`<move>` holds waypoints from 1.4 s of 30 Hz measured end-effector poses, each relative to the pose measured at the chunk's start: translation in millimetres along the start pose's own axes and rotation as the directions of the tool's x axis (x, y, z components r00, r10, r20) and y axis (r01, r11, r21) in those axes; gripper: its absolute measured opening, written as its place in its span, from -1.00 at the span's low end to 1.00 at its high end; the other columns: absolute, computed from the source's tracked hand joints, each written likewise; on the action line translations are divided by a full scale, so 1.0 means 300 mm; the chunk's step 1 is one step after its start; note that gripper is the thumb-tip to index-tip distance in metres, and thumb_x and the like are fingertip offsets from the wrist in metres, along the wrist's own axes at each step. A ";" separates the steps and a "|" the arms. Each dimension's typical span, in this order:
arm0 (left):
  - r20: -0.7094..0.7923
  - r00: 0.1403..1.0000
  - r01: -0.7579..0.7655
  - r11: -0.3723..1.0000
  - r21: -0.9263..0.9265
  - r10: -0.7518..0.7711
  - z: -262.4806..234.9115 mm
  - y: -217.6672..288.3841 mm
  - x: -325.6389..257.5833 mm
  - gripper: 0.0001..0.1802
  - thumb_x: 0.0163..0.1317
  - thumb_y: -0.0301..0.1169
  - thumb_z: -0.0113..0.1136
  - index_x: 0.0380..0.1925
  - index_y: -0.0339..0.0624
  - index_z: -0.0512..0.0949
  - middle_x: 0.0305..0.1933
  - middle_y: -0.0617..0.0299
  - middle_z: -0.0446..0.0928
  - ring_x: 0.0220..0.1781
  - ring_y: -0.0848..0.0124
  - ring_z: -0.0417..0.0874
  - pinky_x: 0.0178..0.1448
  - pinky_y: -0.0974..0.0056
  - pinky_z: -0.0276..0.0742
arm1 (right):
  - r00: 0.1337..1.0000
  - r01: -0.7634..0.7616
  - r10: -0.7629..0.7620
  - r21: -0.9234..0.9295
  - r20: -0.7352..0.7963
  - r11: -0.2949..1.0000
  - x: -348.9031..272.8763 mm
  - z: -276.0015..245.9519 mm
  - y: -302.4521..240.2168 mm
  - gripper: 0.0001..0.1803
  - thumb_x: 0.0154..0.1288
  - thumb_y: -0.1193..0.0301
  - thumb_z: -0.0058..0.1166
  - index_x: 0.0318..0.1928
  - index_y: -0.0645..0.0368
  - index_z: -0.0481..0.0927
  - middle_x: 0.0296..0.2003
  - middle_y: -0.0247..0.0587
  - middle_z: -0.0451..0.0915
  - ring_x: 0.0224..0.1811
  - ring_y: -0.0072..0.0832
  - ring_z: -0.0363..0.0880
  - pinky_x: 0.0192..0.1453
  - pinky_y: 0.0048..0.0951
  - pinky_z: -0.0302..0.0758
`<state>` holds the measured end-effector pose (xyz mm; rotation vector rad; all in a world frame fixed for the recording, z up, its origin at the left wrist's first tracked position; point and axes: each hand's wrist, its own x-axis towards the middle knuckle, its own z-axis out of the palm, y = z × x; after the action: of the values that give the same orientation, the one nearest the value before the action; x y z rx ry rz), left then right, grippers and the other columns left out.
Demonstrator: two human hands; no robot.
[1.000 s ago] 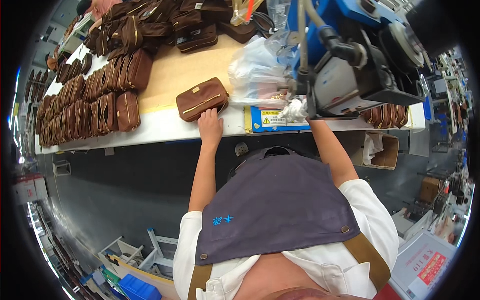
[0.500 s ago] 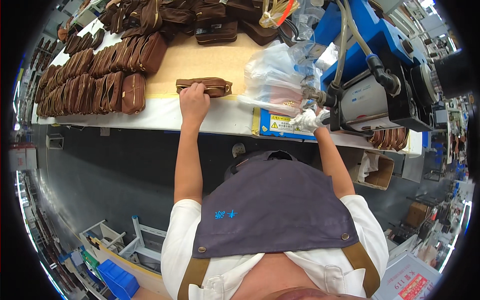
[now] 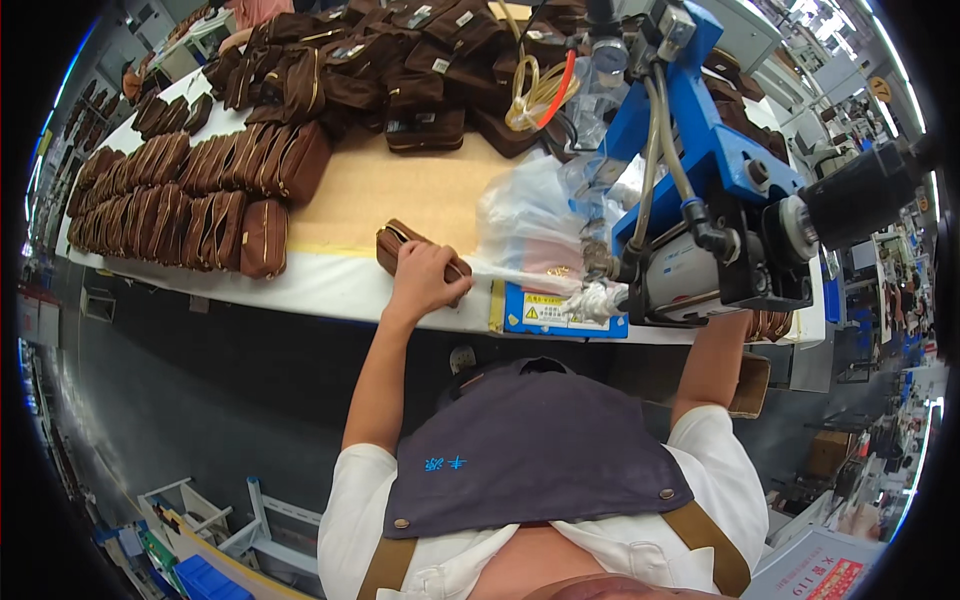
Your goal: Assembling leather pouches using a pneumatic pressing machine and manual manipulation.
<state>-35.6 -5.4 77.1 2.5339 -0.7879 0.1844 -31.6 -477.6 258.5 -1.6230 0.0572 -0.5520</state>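
Observation:
My left hand point(image 3: 428, 280) is closed over a small brown zip pouch point(image 3: 393, 240) at the front edge of the table. The pouch lies at a slant, with its gold zipper partly visible along the top. My right forearm point(image 3: 712, 360) reaches up beneath the press cylinder point(image 3: 690, 272), which hides the hand itself. Several brown pouches point(image 3: 770, 325) show just beside that wrist. Between my arms, white wrapping point(image 3: 600, 300) covers the lower end of the press, above a blue base point(image 3: 515, 315) with a warning label.
Rows of upright brown pouches point(image 3: 160, 225) line the left of the table. A heap of dark brown pouches point(image 3: 400, 70) fills the back. Crumpled clear plastic point(image 3: 530, 210) lies left of the blue press frame point(image 3: 735, 150). Below the right edge stands a cardboard box point(image 3: 750, 385).
My left hand has drawn the pouch nearer and turned it to a slant. My right hand has left the white-wrapped press end and moved right, behind the cylinder. The view has shifted.

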 end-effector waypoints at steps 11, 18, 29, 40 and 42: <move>-0.099 0.995 -0.015 0.999 0.030 0.017 0.098 0.049 -0.038 -0.91 0.06 -0.41 0.20 -0.44 -0.13 0.49 -0.52 0.14 0.54 -0.33 0.18 0.57 0.18 0.08 0.33 | 0.849 0.499 -0.504 -0.557 0.160 0.664 0.188 0.319 -0.428 -0.77 0.35 0.41 0.16 -0.01 0.12 0.69 -0.17 -0.27 0.70 -0.18 -0.62 0.65 -0.01 -0.59 0.59; -0.111 0.992 -0.065 0.996 -0.061 0.058 0.130 0.031 -0.056 -0.92 0.07 -0.47 0.17 -0.48 -0.10 0.64 -0.53 0.18 0.59 -0.37 0.22 0.59 -0.03 0.14 0.38 | 0.800 0.597 -0.499 -0.529 0.334 0.603 0.262 0.321 -0.397 -0.81 0.34 0.36 0.18 -0.15 0.15 0.74 -0.22 -0.27 0.71 -0.20 -0.53 0.69 -0.07 -0.55 0.59; -0.057 0.998 -0.023 0.999 -0.040 0.021 0.139 0.026 -0.052 -0.92 0.07 -0.40 0.21 -0.44 -0.04 0.67 -0.47 0.26 0.60 -0.33 0.27 0.61 -0.05 0.14 0.35 | 0.823 0.566 -0.475 -0.521 0.311 0.639 0.275 0.290 -0.411 -0.79 0.36 0.36 0.15 -0.11 0.16 0.73 -0.27 -0.27 0.71 -0.23 -0.56 0.65 -0.09 -0.55 0.56; -0.084 0.996 -0.046 0.998 -0.048 0.042 0.128 0.026 -0.080 -0.94 0.10 -0.37 0.25 -0.42 -0.02 0.67 -0.48 0.27 0.57 -0.32 0.26 0.58 -0.08 0.14 0.33 | 0.789 0.605 -0.462 -0.646 0.406 0.465 0.293 0.308 -0.427 -0.73 0.33 0.26 0.16 -0.12 0.18 0.73 -0.34 -0.16 0.66 -0.33 -0.43 0.63 -0.16 -0.43 0.53; -0.098 0.994 -0.045 0.998 -0.047 0.041 0.136 0.025 -0.085 -0.93 0.08 -0.38 0.26 -0.41 -0.02 0.67 -0.50 0.26 0.56 -0.33 0.24 0.59 -0.11 0.13 0.32 | 0.763 0.641 -0.448 -0.633 0.466 0.434 0.294 0.314 -0.435 -0.73 0.32 0.26 0.17 -0.15 0.20 0.73 -0.36 -0.17 0.63 -0.36 -0.41 0.61 -0.18 -0.40 0.51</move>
<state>-61.4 -17.7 37.5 2.4433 -0.7997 0.2961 45.1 -403.1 407.7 -2.5908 -0.5213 -0.9191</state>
